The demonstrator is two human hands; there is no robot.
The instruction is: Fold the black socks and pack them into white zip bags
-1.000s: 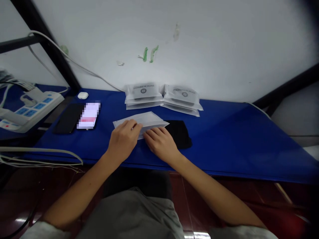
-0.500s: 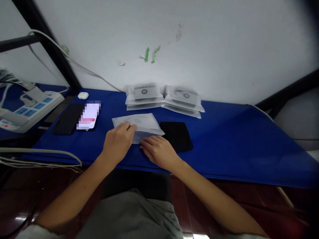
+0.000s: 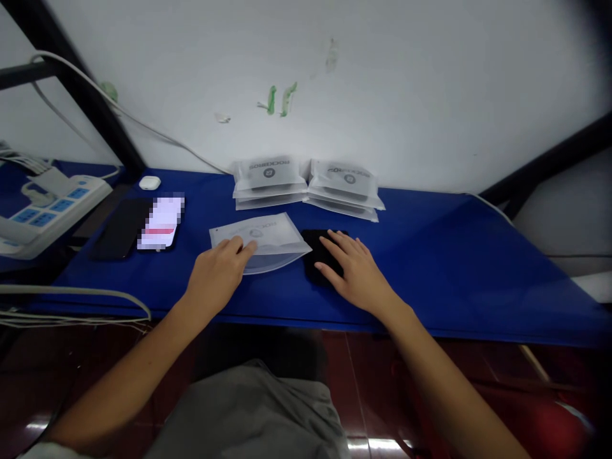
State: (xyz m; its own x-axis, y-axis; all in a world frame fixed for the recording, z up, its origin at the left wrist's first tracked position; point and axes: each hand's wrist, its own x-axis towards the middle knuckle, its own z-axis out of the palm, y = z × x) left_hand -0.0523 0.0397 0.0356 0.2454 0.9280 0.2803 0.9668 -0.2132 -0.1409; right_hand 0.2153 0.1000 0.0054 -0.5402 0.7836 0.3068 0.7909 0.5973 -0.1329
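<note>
My left hand (image 3: pixel 217 271) is closed on the upper layer of a frosted plastic bag (image 3: pixel 275 236) that lies on the blue table. The bag's near edge gapes, with its lower layer curving out below. To the right of the bag is a folded black cloth (image 3: pixel 315 255), partly covered. Over that cloth rests my right hand (image 3: pixel 354 268), its fingers spread and palm down. At the back, two stacks of frosted bags, a left stack (image 3: pixel 270 182) and a right stack (image 3: pixel 344 188), lie side by side with dark contents and printed lettering.
Left on the blue table (image 3: pixel 454 268) are a lit phone (image 3: pixel 162 220), a dark phone-like slab (image 3: pixel 122 229) and a small white case (image 3: pixel 150 183). A power strip (image 3: pixel 62 207) and white cables (image 3: pixel 76 290) lie further left. A white wall (image 3: pixel 406 95) stands behind.
My right hand has left the bag's near edge and moved right onto the black cloth, its fingers spreading. My left hand stays at the bag, whose opening has widened. The view has shifted slightly.
</note>
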